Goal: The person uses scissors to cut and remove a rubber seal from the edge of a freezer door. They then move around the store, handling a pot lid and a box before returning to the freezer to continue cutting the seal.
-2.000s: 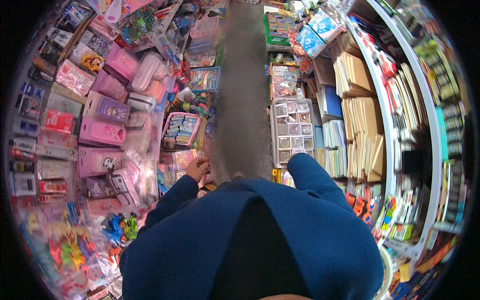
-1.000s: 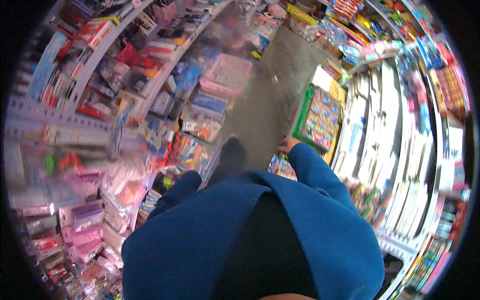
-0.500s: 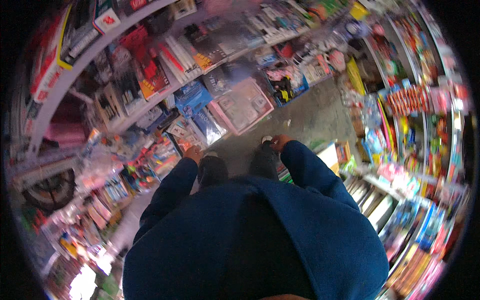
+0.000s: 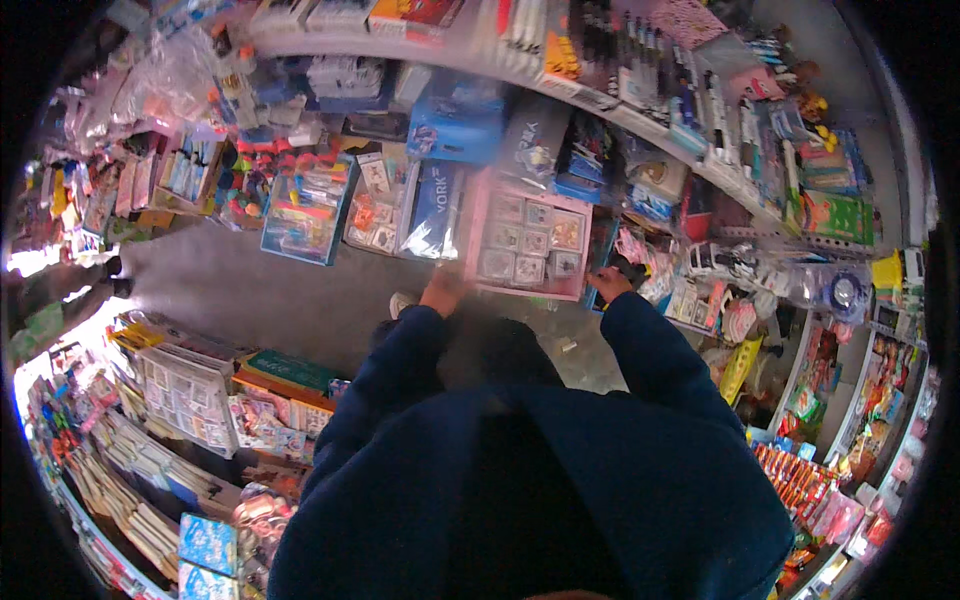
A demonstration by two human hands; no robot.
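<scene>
My left hand (image 4: 443,293) hangs at the near left corner of a pink tray (image 4: 530,290); motion smears its fingers. Small clear square cases (image 4: 530,240) fill that tray in rows. Off the tray's right side is my right hand (image 4: 610,285), its fingers loosely apart, with nothing visible in them. It is close to dark and pink small goods (image 4: 645,260); whether it touches them I cannot tell. Left of the pink tray lies a blue flat package (image 4: 437,210) in clear wrap. A blue box (image 4: 457,125) sits behind it.
A long shelf (image 4: 640,110) of pens and boxes runs across the far side. At the left stands a blue-edged tray (image 4: 310,215) of small packets. Stacked books (image 4: 185,390) line the near left, and snack racks (image 4: 810,400) the right. Grey floor (image 4: 250,290) lies between.
My view has swung left and closer to the pink tray, so the whole shelf is turned in the picture. Both hands are now near the tray; earlier they hung by my legs.
</scene>
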